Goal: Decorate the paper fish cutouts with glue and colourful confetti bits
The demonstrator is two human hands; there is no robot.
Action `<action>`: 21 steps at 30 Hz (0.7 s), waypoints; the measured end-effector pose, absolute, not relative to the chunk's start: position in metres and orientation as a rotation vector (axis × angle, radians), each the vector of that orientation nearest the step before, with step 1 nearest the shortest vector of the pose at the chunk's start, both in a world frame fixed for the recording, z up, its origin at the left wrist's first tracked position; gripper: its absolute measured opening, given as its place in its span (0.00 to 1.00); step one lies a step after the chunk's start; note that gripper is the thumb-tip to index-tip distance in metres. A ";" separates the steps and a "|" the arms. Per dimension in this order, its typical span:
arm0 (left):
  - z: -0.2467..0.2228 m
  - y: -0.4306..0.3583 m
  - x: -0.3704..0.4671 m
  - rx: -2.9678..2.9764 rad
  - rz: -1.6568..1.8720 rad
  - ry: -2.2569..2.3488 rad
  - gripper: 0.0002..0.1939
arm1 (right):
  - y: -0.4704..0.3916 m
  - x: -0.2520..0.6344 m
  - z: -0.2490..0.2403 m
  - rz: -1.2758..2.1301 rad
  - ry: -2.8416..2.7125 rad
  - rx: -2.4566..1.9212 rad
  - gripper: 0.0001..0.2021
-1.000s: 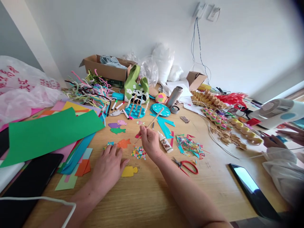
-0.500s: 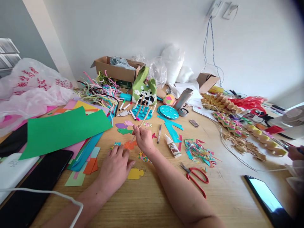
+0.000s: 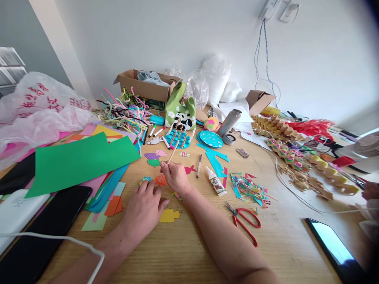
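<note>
My right hand (image 3: pixel 177 178) is closed around a thin pale wooden stick (image 3: pixel 173 154), held aslant. The stick's lower end comes down at an orange paper fish (image 3: pixel 159 181), which both hands partly cover. My left hand (image 3: pixel 145 205) lies palm down on the table, fingers stretched out, fingertips at the fish's near edge. Just beyond the left fingertips is a blue patterned paper piece (image 3: pixel 145 180). A yellow paper fish (image 3: pixel 169 215) lies between my forearms. Purple (image 3: pixel 151 156), green (image 3: pixel 153 162) and pink (image 3: pixel 161 153) paper fish lie farther back, and a red one (image 3: pixel 190 169) beside my right hand.
Right of my right arm are a pen (image 3: pixel 199 165), a glue bottle (image 3: pixel 216 182), red-handled scissors (image 3: pixel 243 221) and paper scraps (image 3: pixel 248 189). Green card (image 3: pixel 79 163) covers papers at left. A metal flask (image 3: pixel 229 123) stands behind. Another person's hand (image 3: pixel 370 191) shows at far right.
My right hand has shifted slightly left and lower over the orange fish, with the stick in it. More of the red fish shows now. My left hand has stayed almost still.
</note>
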State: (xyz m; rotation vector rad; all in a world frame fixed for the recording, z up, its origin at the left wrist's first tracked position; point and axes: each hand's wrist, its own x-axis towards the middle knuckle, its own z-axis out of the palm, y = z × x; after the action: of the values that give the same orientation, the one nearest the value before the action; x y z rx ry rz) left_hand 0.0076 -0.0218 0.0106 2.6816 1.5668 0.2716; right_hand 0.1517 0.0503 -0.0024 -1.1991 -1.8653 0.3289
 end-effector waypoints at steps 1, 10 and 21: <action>0.011 -0.022 0.008 2.683 0.260 1.568 0.17 | 0.050 0.152 -0.003 0.325 -1.869 -1.195 0.27; 0.014 -0.022 0.008 2.688 0.230 1.578 0.16 | 0.050 0.152 -0.005 0.308 -1.981 -1.273 0.24; 0.013 -0.022 0.008 2.675 0.252 1.575 0.16 | 0.049 0.151 -0.004 0.297 -2.019 -1.327 0.24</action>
State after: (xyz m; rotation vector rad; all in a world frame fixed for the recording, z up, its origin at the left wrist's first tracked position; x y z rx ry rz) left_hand 0.0082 -0.0225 0.0132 2.6751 1.5748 0.2517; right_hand 0.1509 0.0486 -0.0041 -1.3268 -2.0188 0.2969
